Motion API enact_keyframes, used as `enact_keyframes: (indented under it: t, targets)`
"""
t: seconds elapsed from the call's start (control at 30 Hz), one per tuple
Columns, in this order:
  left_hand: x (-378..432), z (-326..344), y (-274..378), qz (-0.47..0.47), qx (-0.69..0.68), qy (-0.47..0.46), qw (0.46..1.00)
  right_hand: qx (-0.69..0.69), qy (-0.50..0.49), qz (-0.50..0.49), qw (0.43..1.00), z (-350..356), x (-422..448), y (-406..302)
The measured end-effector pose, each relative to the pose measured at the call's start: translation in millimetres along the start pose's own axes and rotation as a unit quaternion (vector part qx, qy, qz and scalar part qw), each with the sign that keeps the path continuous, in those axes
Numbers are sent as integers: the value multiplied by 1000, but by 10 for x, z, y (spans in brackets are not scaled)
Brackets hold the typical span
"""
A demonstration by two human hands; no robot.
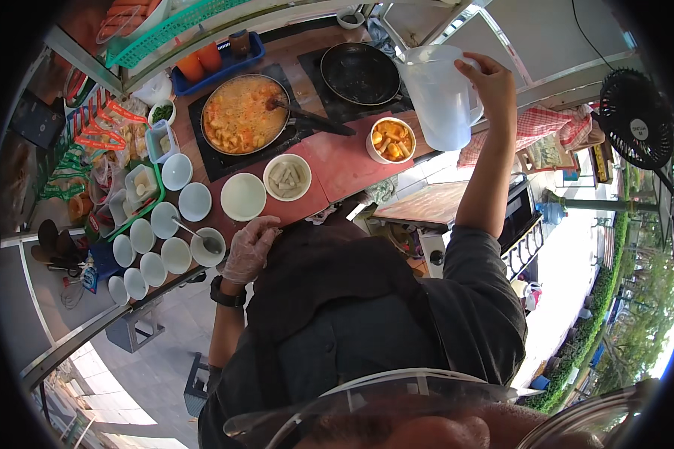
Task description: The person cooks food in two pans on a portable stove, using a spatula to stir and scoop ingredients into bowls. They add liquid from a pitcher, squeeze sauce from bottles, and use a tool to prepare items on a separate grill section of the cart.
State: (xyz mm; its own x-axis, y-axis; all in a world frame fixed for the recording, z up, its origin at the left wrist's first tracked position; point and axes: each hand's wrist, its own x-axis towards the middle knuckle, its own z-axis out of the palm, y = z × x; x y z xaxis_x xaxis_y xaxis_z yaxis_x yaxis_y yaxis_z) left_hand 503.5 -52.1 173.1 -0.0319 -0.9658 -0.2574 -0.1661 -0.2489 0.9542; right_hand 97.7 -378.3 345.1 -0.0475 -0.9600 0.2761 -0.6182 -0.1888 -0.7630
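My right hand (486, 76) grips the handle of a translucent plastic pitcher (439, 98) at the counter's right end. My left hand (251, 250), in a clear plastic glove, rests by the counter's near edge with nothing visible in it. Just beyond it stand an empty white bowl (243, 196) and a bowl of pale cylindrical pieces (286, 177). A bowl of orange-red food (391, 140) stands left of the pitcher. Orange stew fills a frying pan (244, 115), with a dark utensil (314, 118) resting across its rim. Another frying pan (360, 73) looks nearly empty.
Several white bowls (176, 255) stand at the left, one holding a metal spoon (205, 238). Behind them are a green-rimmed tray (160, 191) of containers and a small bowl of chopped greens (162, 112). A blue tray (219, 70) holds orange containers. A black fan (637, 120) hangs right.
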Motion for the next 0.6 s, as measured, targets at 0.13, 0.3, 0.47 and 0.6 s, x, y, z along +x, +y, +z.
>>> enact_keyframes:
  t: [0.13, 0.3, 0.47, 0.6]
  targets:
    - [17, -84, -27, -35, -20, -5, 999, 11, -1, 14, 1000, 15, 42, 70]
    - [22, -140, -86, 5, -17, 16, 1000, 10, -8, 28, 1000, 60, 47, 14]
    - [7, -188, -20, -1, -25, 32, 999, 49, -7, 24, 998, 53, 80, 63]
    - [64, -306, 74, 3, -36, 23, 999, 200, 19, -21, 979, 282, 225, 405]
